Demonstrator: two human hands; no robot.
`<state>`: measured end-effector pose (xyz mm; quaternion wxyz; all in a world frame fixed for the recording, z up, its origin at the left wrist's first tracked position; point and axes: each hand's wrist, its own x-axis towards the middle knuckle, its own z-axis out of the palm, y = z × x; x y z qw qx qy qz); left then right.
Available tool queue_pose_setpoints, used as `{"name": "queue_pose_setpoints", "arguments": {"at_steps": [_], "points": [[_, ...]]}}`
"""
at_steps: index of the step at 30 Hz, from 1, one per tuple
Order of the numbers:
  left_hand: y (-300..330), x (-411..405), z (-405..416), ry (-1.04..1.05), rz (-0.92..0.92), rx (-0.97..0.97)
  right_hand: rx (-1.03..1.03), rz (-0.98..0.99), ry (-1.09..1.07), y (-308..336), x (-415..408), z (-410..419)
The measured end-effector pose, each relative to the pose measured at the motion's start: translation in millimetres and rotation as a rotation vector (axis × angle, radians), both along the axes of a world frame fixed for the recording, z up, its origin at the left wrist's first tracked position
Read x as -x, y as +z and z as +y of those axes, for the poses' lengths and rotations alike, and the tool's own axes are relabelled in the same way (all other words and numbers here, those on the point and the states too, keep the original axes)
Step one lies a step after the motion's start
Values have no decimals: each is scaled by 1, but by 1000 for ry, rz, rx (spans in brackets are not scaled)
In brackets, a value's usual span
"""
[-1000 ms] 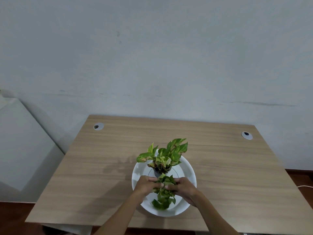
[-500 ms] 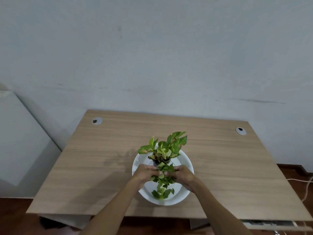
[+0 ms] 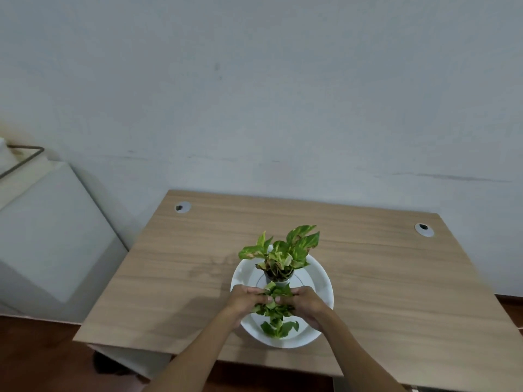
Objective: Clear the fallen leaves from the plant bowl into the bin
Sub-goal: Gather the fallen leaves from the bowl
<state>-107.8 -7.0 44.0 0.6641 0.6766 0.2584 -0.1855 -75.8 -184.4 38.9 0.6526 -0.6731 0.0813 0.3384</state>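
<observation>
A white plant bowl [image 3: 319, 274] sits near the front of the wooden desk [image 3: 382, 284]. A small potted plant [image 3: 283, 254] with green and yellow leaves stands in the bowl's far half. My left hand [image 3: 244, 302] and my right hand [image 3: 307, 305] are pressed together over the bowl, cupping a bunch of fallen leaves [image 3: 276, 299] between them. A few more loose leaves [image 3: 278, 327] lie or hang just below the bunch at the bowl's near side. No bin is in view.
A grey-white cabinet or box [image 3: 51, 239] stands left of the desk against the wall. Two cable grommets [image 3: 182, 207] [image 3: 423, 229] sit at the desk's back corners. Dark floor shows below the desk's front edge.
Both hands have lifted slightly with the gathered leaves, drawing the bunch tighter. The view has shifted, so the desk and bowl sit lower and more to the right.
</observation>
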Motion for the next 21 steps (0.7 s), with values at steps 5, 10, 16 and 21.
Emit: {"name": "queue_pose_setpoints", "arguments": {"at_steps": [5,10,16,21], "points": [[17,13,9,17,-5,-39,-26,14,21,7,6,10],[32,23,35,83,-21,-85,-80,36,40,17,7,42],[34,38,90,192,-30,-123,-68,47,116,16,8,104],[25,43,149,231,-32,-131,-38,36,161,15,7,165]]}}
